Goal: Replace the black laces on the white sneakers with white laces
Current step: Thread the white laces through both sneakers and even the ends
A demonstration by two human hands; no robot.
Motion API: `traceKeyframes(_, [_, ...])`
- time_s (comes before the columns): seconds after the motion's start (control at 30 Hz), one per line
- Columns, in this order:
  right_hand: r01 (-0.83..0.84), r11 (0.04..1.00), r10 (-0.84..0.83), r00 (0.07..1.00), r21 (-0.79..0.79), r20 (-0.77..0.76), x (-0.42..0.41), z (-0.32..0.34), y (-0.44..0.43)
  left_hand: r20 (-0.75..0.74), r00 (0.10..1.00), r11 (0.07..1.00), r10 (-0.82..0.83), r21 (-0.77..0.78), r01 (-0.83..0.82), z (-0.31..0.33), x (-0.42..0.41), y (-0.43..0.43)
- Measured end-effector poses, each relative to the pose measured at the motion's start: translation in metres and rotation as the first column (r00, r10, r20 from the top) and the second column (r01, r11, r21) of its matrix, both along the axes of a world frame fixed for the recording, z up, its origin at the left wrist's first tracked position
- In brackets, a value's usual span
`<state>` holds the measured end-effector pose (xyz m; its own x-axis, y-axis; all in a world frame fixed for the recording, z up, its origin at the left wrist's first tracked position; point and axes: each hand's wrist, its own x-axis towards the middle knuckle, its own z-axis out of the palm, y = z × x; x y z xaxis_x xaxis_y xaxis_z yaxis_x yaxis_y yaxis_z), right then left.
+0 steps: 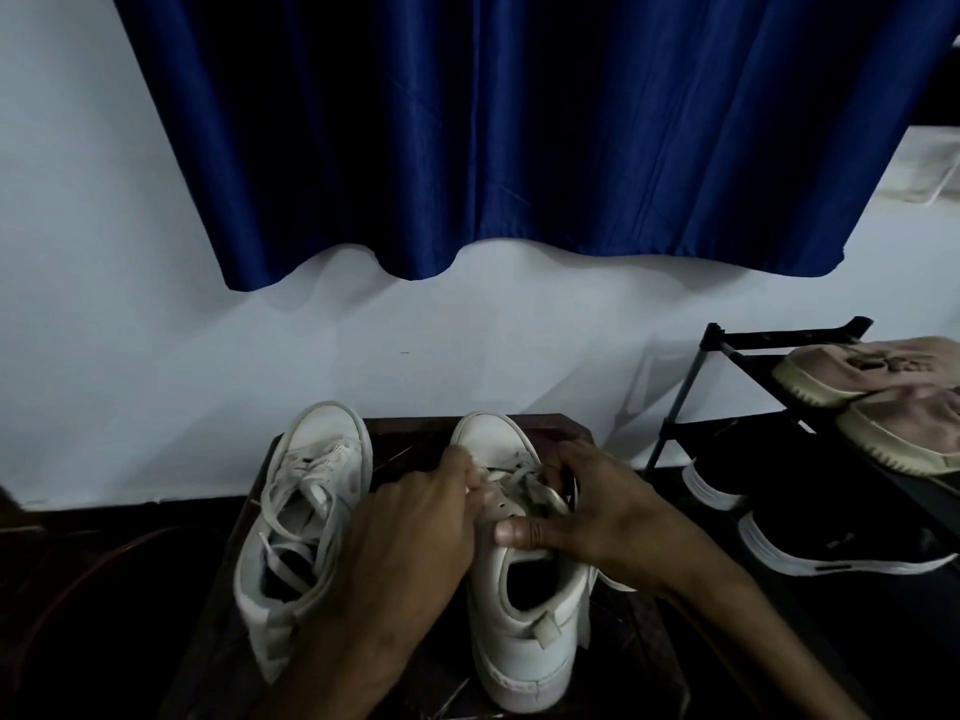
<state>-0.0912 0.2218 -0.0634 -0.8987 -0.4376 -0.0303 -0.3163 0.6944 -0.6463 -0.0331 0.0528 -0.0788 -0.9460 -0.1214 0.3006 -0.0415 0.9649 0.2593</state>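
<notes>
Over the right-hand white sneaker (519, 631), left hand (415, 527) fingers (457, 462) pinching a white lace (514, 475), right hand (608, 517) gripping its side.

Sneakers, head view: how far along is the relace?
Done: the left sneaker already carries white laces, ends loose and untied. In hand: the left hand pinches a white lace at the lower eyelets of the right sneaker while the right hand grips its side. Left: the upper eyelets there look unthreaded, then tying both. No black lace clearly shows.
</notes>
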Motion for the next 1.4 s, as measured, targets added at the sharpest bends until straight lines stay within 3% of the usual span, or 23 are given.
traceKeyframes(0.07, [0.005, 1.0, -0.005, 1.0, 0.019, 0.002, 0.0, 0.0, 0.0, 0.001, 1.0, 0.999, -0.017, 0.044, 0.017, -0.001, 0.0, -0.005])
traceKeyframes(0.13, [0.008, 0.999, -0.009, 1.0, 0.031, 0.009, 0.001, -0.001, 0.0, -0.035, 0.994, 0.924, -0.107, 0.364, 0.112, 0.005, -0.002, -0.015])
traceKeyframes(0.2, [0.019, 0.999, -0.019, 1.0, 0.035, 0.017, 0.001, -0.001, 0.0, -0.144, 0.975, 0.715, -0.169, 0.663, 0.222, 0.025, 0.0, -0.026])
traceKeyframes(0.27, [0.03, 0.999, -0.031, 0.999, 0.041, 0.025, 0.001, 0.0, 0.001, -0.279, 0.959, 0.442, -0.041, 0.856, 0.268, 0.049, 0.006, -0.036])
traceKeyframes(0.37, [0.036, 0.997, -0.039, 0.998, 0.07, 0.041, 0.001, -0.002, 0.0, -0.403, 0.911, 0.166, 0.086, 0.908, 0.385, 0.07, 0.015, -0.039])
traceKeyframes(0.43, [0.038, 0.996, -0.042, 0.998, 0.075, 0.052, 0.001, -0.001, 0.001, -0.374, 0.926, -0.082, 0.046, 0.923, 0.377, 0.068, 0.016, -0.032])
traceKeyframes(0.5, [0.04, 0.997, -0.044, 0.997, 0.069, 0.056, 0.001, -0.001, 0.002, -0.274, 0.961, -0.198, -0.032, 0.944, 0.262, 0.063, 0.016, -0.02])
traceKeyframes(0.53, [0.038, 0.997, -0.041, 0.998, 0.061, 0.056, 0.0, -0.002, 0.002, -0.215, 0.976, -0.104, -0.045, 0.972, 0.209, 0.057, 0.016, -0.016])
traceKeyframes(0.57, [0.036, 0.998, -0.039, 0.997, 0.05, 0.061, 0.0, -0.003, 0.002, -0.177, 0.983, 0.192, -0.051, 0.964, 0.184, 0.048, 0.015, -0.015])
traceKeyframes(0.6, [0.03, 0.999, -0.032, 0.997, 0.04, 0.063, 0.0, -0.003, 0.002, -0.155, 0.986, 0.602, -0.06, 0.782, 0.159, 0.036, 0.013, -0.016])
traceKeyframes(0.63, [0.021, 0.999, -0.023, 0.998, 0.031, 0.062, -0.001, -0.005, 0.001, -0.114, 0.992, 0.873, -0.056, 0.477, 0.104, 0.025, 0.011, -0.017])
traceKeyframes(0.67, [0.015, 1.0, -0.016, 0.998, 0.02, 0.054, -0.002, -0.007, 0.001, -0.076, 0.996, 0.967, -0.055, 0.243, 0.072, 0.018, 0.012, -0.016])
traceKeyframes(0.77, [0.013, 1.0, -0.014, 0.999, 0.013, 0.041, -0.004, -0.008, 0.001, 0.077, 0.991, 0.983, -0.108, 0.157, 0.095, 0.01, 0.014, -0.011])
traceKeyframes(0.87, [-0.015, 1.0, 0.016, 0.999, -0.012, 0.051, -0.003, -0.007, 0.0, 0.07, 0.997, 0.999, -0.045, -0.01, 0.046, 0.007, 0.009, -0.008])
traceKeyframes(0.9, [-0.011, 1.0, 0.011, 0.999, 0.0, 0.048, -0.002, -0.006, 0.0, 0.095, 0.993, 0.997, -0.069, 0.043, 0.065, 0.008, 0.008, -0.009])
traceKeyframes(0.93, [0.005, 1.0, -0.005, 0.999, 0.018, 0.045, -0.001, -0.004, 0.001, 0.131, 0.983, 0.972, -0.131, 0.213, 0.102, 0.008, 0.006, -0.012])
traceKeyframes(1.0, [0.033, 0.998, -0.035, 0.999, 0.061, 0.038, 0.003, 0.001, 0.001, 0.145, 0.938, 0.764, -0.313, 0.626, 0.158, 0.017, 0.004, -0.024])
traceKeyframes(1.07, [0.04, 0.996, -0.042, 0.999, 0.076, 0.032, 0.002, 0.0, -0.001, 0.132, 0.918, 0.545, -0.375, 0.832, 0.103, 0.03, 0.006, -0.035])
traceKeyframes(1.1, [0.038, 0.996, -0.041, 0.998, 0.081, 0.042, 0.002, -0.001, -0.002, 0.144, 0.909, 0.49, -0.392, 0.869, 0.073, 0.034, 0.008, -0.04])
traceKeyframes(1.17, [0.04, 0.996, -0.045, 0.997, 0.08, 0.068, 0.002, -0.004, -0.004, 0.174, 0.891, 0.511, -0.42, 0.857, 0.073, 0.034, 0.011, -0.044])
traceKeyframes(1.23, [0.032, 0.995, -0.04, 0.995, 0.091, 0.091, 0.002, -0.002, -0.004, 0.227, 0.874, 0.635, -0.429, 0.764, 0.113, 0.023, 0.013, -0.039])
traceKeyframes(1.33, [-0.011, 0.995, -0.002, 0.992, 0.102, 0.124, 0.004, 0.0, -0.003, 0.289, 0.916, 0.821, -0.277, 0.567, 0.069, 0.008, 0.013, -0.024])
traceKeyframes(1.4, [-0.019, 0.991, 0.005, 0.994, 0.133, 0.11, 0.007, 0.0, -0.003, 0.251, 0.936, 0.794, -0.245, 0.607, 0.045, 0.007, 0.013, -0.017])
